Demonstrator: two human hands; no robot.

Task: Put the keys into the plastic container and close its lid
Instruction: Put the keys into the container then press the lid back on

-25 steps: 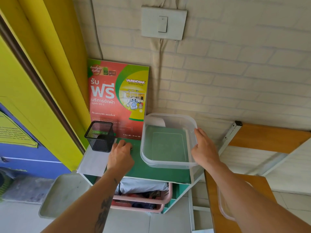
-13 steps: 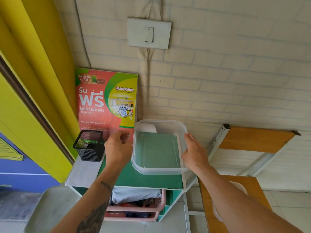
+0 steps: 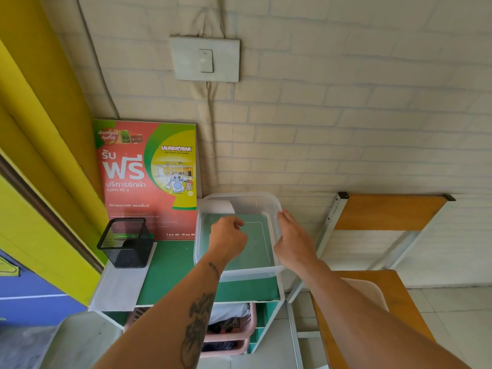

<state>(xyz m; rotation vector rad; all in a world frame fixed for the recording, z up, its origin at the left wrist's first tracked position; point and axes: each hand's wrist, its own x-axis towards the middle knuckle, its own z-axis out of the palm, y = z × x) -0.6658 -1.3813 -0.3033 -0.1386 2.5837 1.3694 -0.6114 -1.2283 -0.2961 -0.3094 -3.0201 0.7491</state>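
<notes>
The clear plastic container [image 3: 239,272] stands open on the green shelf top [image 3: 173,272], against the brick wall. My left hand [image 3: 227,239] hovers over the container's inside, its fingers pinched shut on something small, apparently the keys, which the hand hides. My right hand [image 3: 295,241] grips the container's right rim. A translucent lid [image 3: 372,291] lies on the wooden table [image 3: 399,302] to the right, partly under my right forearm.
A black mesh cup [image 3: 125,243] stands on the shelf's left side in front of a red and green poster [image 3: 149,179]. Pink baskets [image 3: 234,336] sit under the shelf top. A folded table [image 3: 386,211] leans on the wall at right. A grey tray [image 3: 80,339] is at lower left.
My left hand rose from the green shelf top beside the mesh cup and moved right, over the container. My right hand stayed on the container's right rim.
</notes>
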